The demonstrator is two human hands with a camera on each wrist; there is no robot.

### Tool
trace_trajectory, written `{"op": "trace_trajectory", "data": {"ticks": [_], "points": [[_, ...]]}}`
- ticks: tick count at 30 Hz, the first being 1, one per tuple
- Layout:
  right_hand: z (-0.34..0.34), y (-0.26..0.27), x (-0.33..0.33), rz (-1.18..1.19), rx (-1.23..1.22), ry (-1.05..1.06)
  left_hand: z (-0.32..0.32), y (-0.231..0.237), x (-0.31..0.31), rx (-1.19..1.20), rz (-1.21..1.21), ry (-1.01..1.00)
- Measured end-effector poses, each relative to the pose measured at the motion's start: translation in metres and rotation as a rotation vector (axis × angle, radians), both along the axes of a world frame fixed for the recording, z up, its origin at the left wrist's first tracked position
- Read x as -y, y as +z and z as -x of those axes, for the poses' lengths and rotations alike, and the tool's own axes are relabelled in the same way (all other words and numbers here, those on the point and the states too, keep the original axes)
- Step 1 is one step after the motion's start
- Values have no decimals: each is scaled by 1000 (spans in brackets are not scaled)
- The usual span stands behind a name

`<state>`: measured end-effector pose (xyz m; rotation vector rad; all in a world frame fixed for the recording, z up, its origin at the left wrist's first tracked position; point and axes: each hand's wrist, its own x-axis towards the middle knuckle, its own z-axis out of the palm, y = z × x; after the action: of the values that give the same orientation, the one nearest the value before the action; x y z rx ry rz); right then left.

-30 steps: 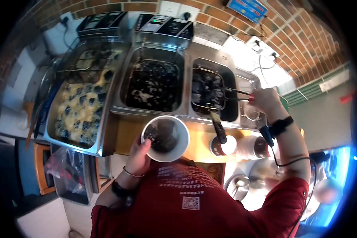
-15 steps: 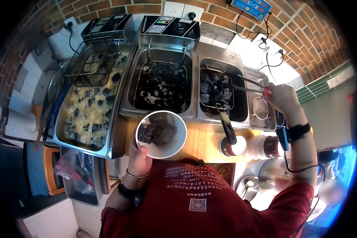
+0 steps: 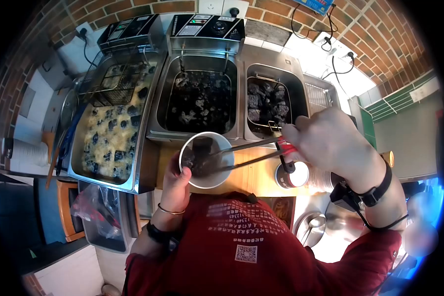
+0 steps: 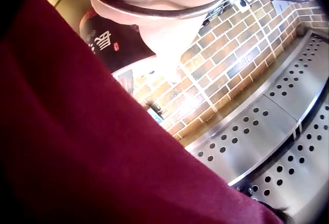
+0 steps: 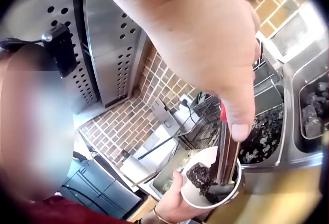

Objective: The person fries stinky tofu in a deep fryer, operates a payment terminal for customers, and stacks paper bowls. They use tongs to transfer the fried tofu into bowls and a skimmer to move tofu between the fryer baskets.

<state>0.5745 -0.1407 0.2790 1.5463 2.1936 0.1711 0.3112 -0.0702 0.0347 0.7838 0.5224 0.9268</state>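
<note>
My left hand (image 3: 175, 185) grips a white-lined paper cup (image 3: 223, 179) from its left side, thumb near the rim. Dark chunks (image 3: 202, 147) lie inside the cup. My right hand (image 3: 323, 139) holds metal tongs (image 3: 261, 158) with red grips, their tips down inside the cup. The right wrist view shows the tongs (image 5: 224, 157) against the dark pieces (image 5: 200, 174) in the cup, and my right hand (image 5: 205, 44) around the handles. In the left wrist view, part of the printed cup (image 5: 241, 183) is out of sight behind the sleeve, and the left hand (image 4: 167, 39) is partly visible.
Behind the cup stand a fryer of dark pieces (image 3: 200, 106) and a basket (image 3: 269, 101) of dark chunks. On the left a vat (image 3: 108, 143) bubbles under a raised wire basket (image 3: 116, 84). Stacked cups (image 3: 292, 174) stand at the right, beside a steel bowl (image 3: 311, 227).
My right hand has moved with the tongs from the right-hand basket leftward and down to the cup. The left hand still holds the cup.
</note>
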Motion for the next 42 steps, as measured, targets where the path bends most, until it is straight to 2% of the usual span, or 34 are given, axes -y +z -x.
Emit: {"op": "trace_trajectory", "data": {"ticks": [3, 7, 10, 15, 20, 23, 25, 29, 31, 32, 34, 35, 37, 42], "points": [[-1, -4, 0, -121, 76, 109, 4, -5, 0, 9, 74, -69], [-13, 15, 5, -154, -68, 60, 8, -10, -2, 71, 30, -147], [-18, 28, 11, -217, 59, 25, 9, -9, -3, 93, 76, -174], [-18, 36, 18, -271, 56, 24, 6, -7, -3, 155, 163, -170], [-16, 33, 22, -277, 34, 30, 2, -9, -4, 142, 125, -207], [-17, 26, 25, -261, 118, -15, -3, -3, -2, 89, 87, -214], [-21, 27, 29, -245, 99, -78, -8, 1, -1, 62, 65, -222], [-54, 43, 35, -243, 32, -196, -12, 6, 3, 134, 245, -245], [-83, 40, 32, -210, 200, -468, -13, 12, 4, 247, 352, -227], [-101, 32, 28, -212, 211, -471, -14, 11, 4, 272, 365, -223], [-133, 6, 18, -77, 283, -616, -16, 14, 4, 231, 324, -204], [-139, -5, 12, -79, 290, -617, -17, 15, 4, 180, 285, -181], [-141, -26, -6, 109, 367, -683, -18, 12, 4, 154, 249, -179], [-147, -74, -32, 169, 336, -766, -18, -1, 3, 108, 298, -185]]}}
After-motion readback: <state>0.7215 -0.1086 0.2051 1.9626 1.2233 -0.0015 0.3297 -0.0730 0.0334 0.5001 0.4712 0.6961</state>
